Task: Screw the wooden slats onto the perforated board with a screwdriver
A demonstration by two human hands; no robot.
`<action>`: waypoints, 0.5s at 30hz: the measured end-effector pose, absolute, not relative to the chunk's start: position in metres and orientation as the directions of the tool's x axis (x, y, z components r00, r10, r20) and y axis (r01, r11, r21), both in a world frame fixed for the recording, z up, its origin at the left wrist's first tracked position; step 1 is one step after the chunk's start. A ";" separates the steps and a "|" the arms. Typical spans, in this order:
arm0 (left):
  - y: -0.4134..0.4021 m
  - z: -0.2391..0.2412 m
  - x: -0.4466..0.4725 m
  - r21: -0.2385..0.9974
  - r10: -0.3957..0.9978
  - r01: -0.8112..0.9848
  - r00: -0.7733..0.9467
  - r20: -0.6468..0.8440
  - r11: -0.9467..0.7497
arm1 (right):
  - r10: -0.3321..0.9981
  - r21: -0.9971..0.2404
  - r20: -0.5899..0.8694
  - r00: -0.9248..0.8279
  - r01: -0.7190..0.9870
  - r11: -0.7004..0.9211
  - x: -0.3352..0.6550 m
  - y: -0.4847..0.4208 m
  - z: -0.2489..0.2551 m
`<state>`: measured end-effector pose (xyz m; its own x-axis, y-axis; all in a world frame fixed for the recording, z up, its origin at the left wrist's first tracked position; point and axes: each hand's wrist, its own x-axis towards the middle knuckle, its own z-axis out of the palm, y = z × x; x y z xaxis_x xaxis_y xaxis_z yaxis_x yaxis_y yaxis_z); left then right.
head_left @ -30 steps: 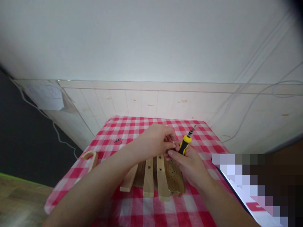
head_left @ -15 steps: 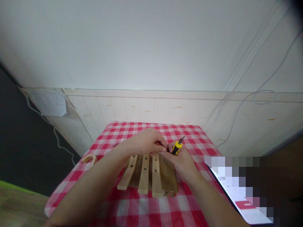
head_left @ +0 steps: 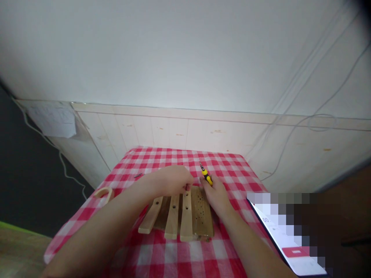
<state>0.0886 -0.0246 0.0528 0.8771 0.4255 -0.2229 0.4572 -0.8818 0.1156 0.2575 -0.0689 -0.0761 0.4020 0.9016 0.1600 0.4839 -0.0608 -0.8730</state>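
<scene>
A wooden board (head_left: 203, 216) with several small holes lies on the red-and-white checked tablecloth (head_left: 179, 255). Three pale wooden slats (head_left: 174, 212) lie across it, fanned out to the left. My left hand (head_left: 171, 179) rests at the far ends of the slats, fingers curled and pinched down on the right slat's top end. My right hand (head_left: 214, 193) is closed round a yellow-and-black screwdriver (head_left: 206, 175), tip pointing up and away, just right of the slats.
A curved wooden piece (head_left: 103, 192) lies at the table's left edge. A small dark screw (head_left: 138, 175) lies behind my left arm. A phone or tablet (head_left: 286, 247) lies at the right edge. A wall with cables stands close behind the table.
Both hands have lowered toward the slats. The screwdriver has swung from leaning right to leaning left. The hands have drawn slightly apart, and the view has shifted.
</scene>
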 end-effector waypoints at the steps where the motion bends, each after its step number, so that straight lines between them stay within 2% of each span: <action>1: -0.026 0.052 0.089 0.085 0.436 0.460 0.876 -0.205 -0.884 | 0.908 -0.864 0.153 0.391 0.498 -0.068 0.257 -0.069 -0.076; 4: -0.029 0.052 0.090 -0.004 0.463 0.469 0.870 -0.170 -0.883 | 0.926 -0.841 0.132 0.354 0.534 -0.084 0.259 -0.071 -0.075; 8: -0.032 0.053 0.090 -0.074 0.460 0.454 0.871 -0.176 -0.888 | 0.933 -0.812 0.118 0.339 0.574 -0.106 0.259 -0.071 -0.076; 15: -0.046 0.051 0.083 -0.205 0.536 0.499 0.817 -0.214 -0.842 | 0.950 -0.792 0.118 0.290 0.604 -0.086 0.261 -0.064 -0.076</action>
<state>0.0830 -0.0463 0.0515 0.8169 0.5357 -0.2137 0.4985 -0.8422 -0.2053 0.2609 -0.0639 -0.0763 0.2904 0.9496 0.1177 0.6039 -0.0864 -0.7923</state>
